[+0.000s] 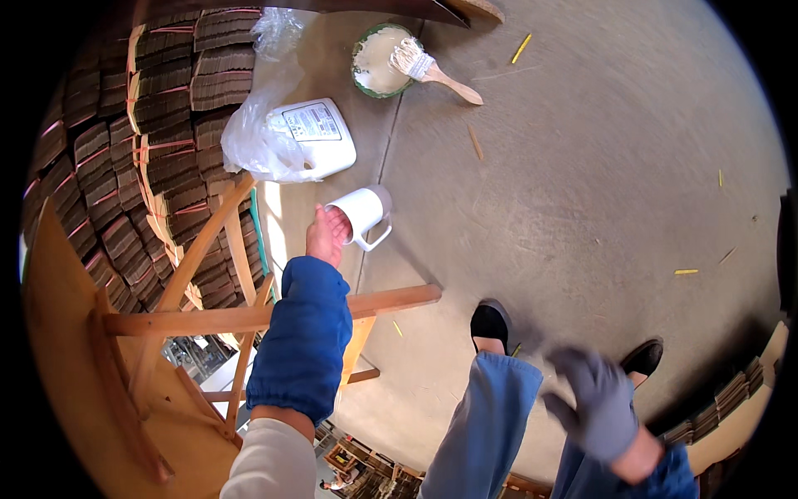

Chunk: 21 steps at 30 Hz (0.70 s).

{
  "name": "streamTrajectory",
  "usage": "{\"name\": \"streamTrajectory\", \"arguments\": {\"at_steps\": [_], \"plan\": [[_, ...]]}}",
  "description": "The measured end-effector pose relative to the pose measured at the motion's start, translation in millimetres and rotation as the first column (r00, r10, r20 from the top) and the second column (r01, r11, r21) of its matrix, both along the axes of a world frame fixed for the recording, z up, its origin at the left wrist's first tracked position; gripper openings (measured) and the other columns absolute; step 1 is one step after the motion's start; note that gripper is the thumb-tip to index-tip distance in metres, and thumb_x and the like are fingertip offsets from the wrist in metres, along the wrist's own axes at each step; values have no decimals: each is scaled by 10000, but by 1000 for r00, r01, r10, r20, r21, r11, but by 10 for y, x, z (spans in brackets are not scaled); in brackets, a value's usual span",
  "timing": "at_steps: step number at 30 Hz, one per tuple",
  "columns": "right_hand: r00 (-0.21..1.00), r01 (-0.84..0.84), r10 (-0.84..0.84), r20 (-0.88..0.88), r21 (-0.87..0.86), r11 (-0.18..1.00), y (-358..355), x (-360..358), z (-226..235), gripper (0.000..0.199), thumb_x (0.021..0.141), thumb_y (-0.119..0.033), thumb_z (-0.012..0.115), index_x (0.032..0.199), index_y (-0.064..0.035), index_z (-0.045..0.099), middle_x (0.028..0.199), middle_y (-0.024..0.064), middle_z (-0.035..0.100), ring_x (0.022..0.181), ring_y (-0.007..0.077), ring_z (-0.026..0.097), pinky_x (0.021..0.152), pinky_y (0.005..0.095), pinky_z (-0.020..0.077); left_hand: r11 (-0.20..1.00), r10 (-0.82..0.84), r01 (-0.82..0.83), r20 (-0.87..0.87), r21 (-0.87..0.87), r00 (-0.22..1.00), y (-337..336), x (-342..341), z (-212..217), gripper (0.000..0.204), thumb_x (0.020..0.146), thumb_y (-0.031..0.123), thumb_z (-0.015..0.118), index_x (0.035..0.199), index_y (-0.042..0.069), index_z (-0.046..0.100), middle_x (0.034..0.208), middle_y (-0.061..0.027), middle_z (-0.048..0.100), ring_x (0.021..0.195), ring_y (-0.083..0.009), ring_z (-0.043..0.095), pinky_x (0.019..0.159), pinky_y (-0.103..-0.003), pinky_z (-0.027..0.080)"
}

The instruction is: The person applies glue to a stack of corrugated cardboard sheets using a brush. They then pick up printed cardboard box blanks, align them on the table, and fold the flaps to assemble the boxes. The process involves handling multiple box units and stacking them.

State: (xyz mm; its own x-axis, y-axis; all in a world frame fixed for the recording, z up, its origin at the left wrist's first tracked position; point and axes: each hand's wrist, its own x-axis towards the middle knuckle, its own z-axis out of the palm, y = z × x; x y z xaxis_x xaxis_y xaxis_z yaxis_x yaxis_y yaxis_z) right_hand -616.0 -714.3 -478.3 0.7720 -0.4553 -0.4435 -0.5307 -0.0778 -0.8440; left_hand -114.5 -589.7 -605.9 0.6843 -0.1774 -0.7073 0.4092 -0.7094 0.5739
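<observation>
My bare left hand (327, 237) grips a white mug (359, 209) at its near end, fingers at or just inside the rim. The mug is tilted on its side, its handle toward the lower right. My right hand (592, 399), in a grey glove, hangs over my legs, slightly blurred, fingers apart and holding nothing. Beyond the mug, a white plastic jug (337, 137) is partly covered by a clear plastic bag (259, 141). Farther off, a paintbrush (436, 75) rests across a green bowl (359, 79) of whitish paste.
A wooden frame with legs (391, 299), seemingly an overturned stool or table, stands at the left under my forearm. Behind it are stacked bundles of brown cardboard (166, 100). More cardboard (723, 403) stands at the lower right. Yellow scraps (521, 48) lie on the concrete floor (598, 183).
</observation>
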Motion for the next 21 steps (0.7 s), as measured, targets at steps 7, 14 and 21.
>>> {"name": "streamTrajectory", "arguments": {"at_steps": [7,14,21], "plan": [[947,283,-154,-283,503,817,302,-1044,1508,337,903,-139,634,1214,-18,584,1083,179,648,937,358,621,821,445,496,968,238,-230,76,-99,968,265,66,368,563,1042,398,392,1327,-87,430,1266,-188,520,1195,-277,523,1085,-393,409],[906,295,-187,-379,250,922,934,-1311,1768,373,885,-114,660,1240,-42,573,1059,183,646,908,375,604,805,449,484,999,32,-34,105,21,994,82,-2,107,608,995,484,487,1246,-69,522,1234,-170,572,1147,-252,567,1013,-358,461],[947,158,-74,-314,252,955,796,-1385,1705,383,866,-91,669,1235,-49,575,1041,185,643,891,370,605,785,458,486,884,-410,393,18,254,912,169,355,-354,741,939,529,583,1357,-71,465,1300,-184,572,1161,-273,589,979,-384,469]]}}
